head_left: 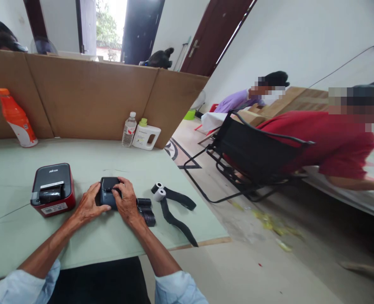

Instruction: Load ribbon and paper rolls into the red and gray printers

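Observation:
A small dark box-shaped device (106, 198), perhaps a portable printer, lies on the table between my two hands. My left hand (88, 205) grips its left side, with the thumb along the near edge. From the right, my right hand (126, 200) holds it, fingers bent over its top. Several black rolls (147, 216) lie just beyond my right wrist. Further right are two partly unwound rolls, one with a dark strip (180, 197) and one with a white end (159, 194). A red and black label printer (53, 185) stands left of my left hand.
A cardboard partition (94, 101) rises along the table's (88, 154) far side. Before it stand an orange bottle (17, 120), a clear bottle (129, 131) and a white jug (146, 137). A black folding chair (253, 147) and a person in red (326, 139) are at the right.

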Demonstrator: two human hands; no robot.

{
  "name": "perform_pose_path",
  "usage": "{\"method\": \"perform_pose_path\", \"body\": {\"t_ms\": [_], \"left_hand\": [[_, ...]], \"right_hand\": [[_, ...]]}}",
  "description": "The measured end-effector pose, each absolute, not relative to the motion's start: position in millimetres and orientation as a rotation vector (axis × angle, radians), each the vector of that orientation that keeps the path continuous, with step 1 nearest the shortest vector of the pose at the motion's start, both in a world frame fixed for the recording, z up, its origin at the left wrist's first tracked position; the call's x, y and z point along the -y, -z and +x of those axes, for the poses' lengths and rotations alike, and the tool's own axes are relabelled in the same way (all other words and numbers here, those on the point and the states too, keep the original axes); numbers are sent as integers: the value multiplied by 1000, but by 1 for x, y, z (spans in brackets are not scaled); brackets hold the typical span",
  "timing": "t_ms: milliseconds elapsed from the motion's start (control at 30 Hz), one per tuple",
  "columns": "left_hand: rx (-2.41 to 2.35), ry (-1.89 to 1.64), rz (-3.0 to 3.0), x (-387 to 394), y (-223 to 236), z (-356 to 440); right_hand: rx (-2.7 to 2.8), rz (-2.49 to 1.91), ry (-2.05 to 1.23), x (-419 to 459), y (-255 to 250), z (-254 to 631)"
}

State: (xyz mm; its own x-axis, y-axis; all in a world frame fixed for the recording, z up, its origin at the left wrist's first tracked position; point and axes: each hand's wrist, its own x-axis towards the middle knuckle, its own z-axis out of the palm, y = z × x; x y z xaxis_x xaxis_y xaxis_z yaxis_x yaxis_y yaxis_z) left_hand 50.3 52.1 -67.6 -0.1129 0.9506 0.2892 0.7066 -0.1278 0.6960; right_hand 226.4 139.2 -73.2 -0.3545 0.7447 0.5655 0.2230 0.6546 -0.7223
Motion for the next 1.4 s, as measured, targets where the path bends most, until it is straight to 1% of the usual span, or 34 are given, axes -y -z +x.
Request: {"method": "perform_pose_path", "body": {"t_ms": [233, 600, 1400], "left_hand": [[-1880, -1162, 1835, -49, 78, 52], [-1996, -1061, 1873, -49, 81, 47], [-2110, -1071, 1864, -50, 88, 51]], "right_hand": [[1879, -764, -699, -137, 75, 226], [1867, -785, -741, -137, 74, 227], [1843, -777, -754, -136, 79, 227]]}}
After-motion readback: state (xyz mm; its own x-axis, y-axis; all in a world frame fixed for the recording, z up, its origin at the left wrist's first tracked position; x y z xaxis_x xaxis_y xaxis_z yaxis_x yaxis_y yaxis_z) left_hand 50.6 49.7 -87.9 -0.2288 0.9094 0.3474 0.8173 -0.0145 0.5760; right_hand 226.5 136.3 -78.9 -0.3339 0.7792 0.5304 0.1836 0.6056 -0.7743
